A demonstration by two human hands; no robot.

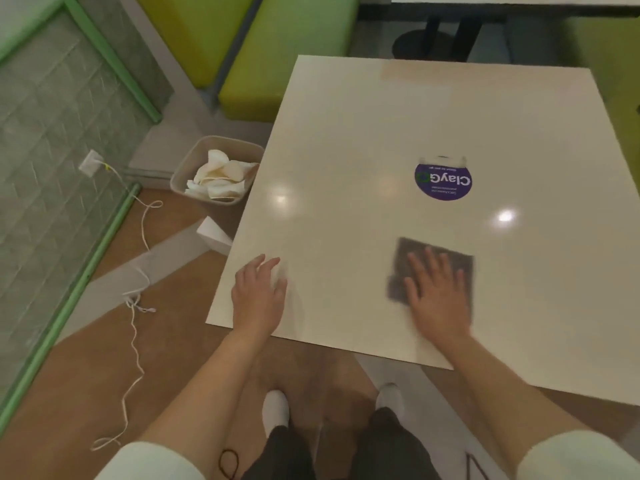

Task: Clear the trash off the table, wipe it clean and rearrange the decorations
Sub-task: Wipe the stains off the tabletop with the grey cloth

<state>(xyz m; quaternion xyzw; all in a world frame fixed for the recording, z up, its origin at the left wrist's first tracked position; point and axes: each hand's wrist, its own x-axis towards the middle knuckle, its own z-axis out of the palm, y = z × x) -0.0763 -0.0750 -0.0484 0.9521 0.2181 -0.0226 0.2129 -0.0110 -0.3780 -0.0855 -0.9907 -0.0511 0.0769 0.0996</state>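
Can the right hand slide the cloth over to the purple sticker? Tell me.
Probably yes: the right hand presses flat on the grey cloth, and only bare table lies between it and the purple sticker.

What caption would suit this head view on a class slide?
Right hand presses a grey cloth flat on the cream table; left hand rests near its edge; bin holds crumpled tissues.

We see a cream table top (381,133) that is smooth and glossy, throwing back bright spots of ceiling light, with a shiny purple printed sticker (443,181) stuck flat on it. Under our flat right hand (436,296) lies a grey cloth (457,261) with a dull, slightly fuzzy weave. Beside the table a matt beige plastic bin (194,161) holds crumpled white paper (221,178), and the floor (166,341) looks like brown wood-grain laminate.
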